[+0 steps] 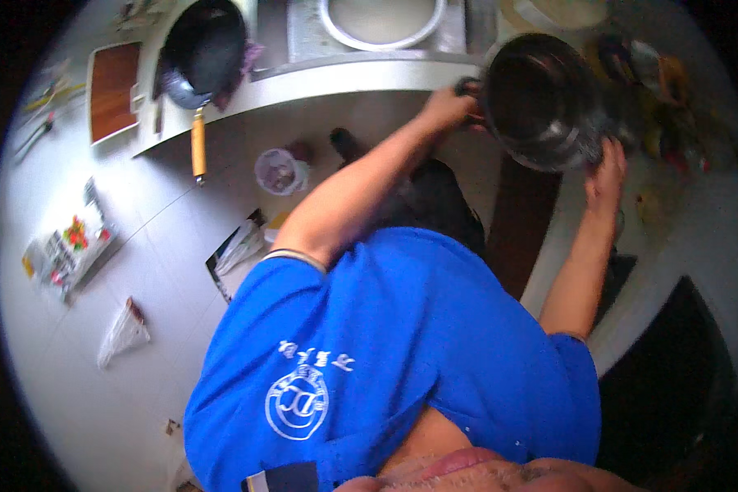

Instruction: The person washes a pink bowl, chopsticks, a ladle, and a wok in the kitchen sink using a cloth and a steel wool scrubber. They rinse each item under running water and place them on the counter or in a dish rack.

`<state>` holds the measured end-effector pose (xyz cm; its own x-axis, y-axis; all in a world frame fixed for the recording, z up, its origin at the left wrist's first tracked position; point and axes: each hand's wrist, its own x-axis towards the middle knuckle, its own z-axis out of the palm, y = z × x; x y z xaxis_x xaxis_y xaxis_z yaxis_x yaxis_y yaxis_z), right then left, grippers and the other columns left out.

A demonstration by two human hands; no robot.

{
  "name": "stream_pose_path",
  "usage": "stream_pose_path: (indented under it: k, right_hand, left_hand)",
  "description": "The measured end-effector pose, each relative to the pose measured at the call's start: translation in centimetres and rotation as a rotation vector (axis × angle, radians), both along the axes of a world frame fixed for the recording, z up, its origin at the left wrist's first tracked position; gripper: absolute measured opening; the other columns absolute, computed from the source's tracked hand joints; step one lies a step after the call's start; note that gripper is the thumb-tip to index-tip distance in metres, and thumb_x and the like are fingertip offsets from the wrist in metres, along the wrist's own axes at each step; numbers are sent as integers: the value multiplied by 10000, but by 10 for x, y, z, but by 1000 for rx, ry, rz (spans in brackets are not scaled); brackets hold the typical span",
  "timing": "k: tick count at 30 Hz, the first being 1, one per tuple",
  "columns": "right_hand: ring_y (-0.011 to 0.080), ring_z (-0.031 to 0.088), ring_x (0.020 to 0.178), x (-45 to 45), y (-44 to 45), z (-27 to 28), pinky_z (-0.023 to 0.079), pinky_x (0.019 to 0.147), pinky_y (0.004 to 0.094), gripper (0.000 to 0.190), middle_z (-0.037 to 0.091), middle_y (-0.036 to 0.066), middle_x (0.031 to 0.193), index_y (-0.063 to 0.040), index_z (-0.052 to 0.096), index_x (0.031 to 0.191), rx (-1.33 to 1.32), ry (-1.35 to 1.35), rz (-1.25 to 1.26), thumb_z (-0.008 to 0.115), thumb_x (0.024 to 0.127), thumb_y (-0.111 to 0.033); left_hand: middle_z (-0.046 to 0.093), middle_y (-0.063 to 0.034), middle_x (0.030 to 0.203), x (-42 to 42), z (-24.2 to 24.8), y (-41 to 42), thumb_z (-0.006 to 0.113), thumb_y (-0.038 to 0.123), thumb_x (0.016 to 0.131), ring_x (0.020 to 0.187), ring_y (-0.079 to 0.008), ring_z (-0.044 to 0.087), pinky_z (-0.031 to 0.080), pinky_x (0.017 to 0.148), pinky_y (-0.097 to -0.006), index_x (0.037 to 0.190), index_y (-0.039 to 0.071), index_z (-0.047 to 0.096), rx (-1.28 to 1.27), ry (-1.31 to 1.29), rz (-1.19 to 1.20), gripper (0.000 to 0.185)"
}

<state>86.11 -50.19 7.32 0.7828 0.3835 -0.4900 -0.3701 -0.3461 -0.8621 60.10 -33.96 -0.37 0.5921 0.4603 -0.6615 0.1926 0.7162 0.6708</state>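
Observation:
A large dark metal pot [532,101], its open mouth towards the camera, is held up at the right end of the white counter. My left hand [452,109] grips the pot's dark side handle. At the opposite, lower right side of the pot is my right hand [607,169], its fingers against the pot near the rim; whether a second handle lies under them cannot be made out. The inside of the pot is dark, and no contents can be told.
A black wok [204,52] with a wooden handle overhangs the counter [344,79] at left, near a brown board [115,92]. A round metal basin [381,43] is at top centre. Blurred bottles and packets [664,80] crowd the right counter. A small bin [278,172] and bags [71,252] are on the floor.

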Motion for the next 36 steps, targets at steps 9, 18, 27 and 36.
stream_pose_path:
  k: [9, 18, 27, 36]
  right_hand:
    - [176, 620, 1057, -50, 35, -2, 496, 937, 319, 274, 656, 89, 1159, 31, 582, 1249, 301, 110, 182, 572, 1007, -98]
    - [108, 609, 940, -154, 102, -31, 518, 823, 282, 247, 666, 49, 1094, 0, 612, 1229, 284, 55, 467, 606, 1007, -108]
    - [58, 568, 813, -279, 151, 13, 456, 655, 218, 261, 650, 6, 1023, -28, 625, 1239, -39, -221, 655, 604, 1010, -151]
    - [76, 576, 835, -467, 231, 20, 474, 713, 244, 239, 647, 5, 990, -12, 631, 1188, -155, -339, 759, 626, 993, -151]
  left_hand:
    - [650, -203, 1234, -123, 58, -5, 443, 0, 905, 1059, -298, 687, 627, 768, -351, 1474, 21, 463, -105, 80, 255, 569]
    - [640, -204, 1260, -241, 21, 19, 446, -18, 894, 1053, -305, 702, 642, 690, -331, 1464, 36, 452, -147, 89, 490, 573]
    - [695, -161, 1118, -351, 25, 44, 493, -13, 867, 901, -235, 724, 639, 604, -298, 1388, 42, 559, -196, 35, 524, 528]
    - [688, -138, 1180, -527, 24, 113, 440, -15, 891, 971, -238, 723, 632, 673, -301, 1465, 91, 498, -181, -31, 470, 586]
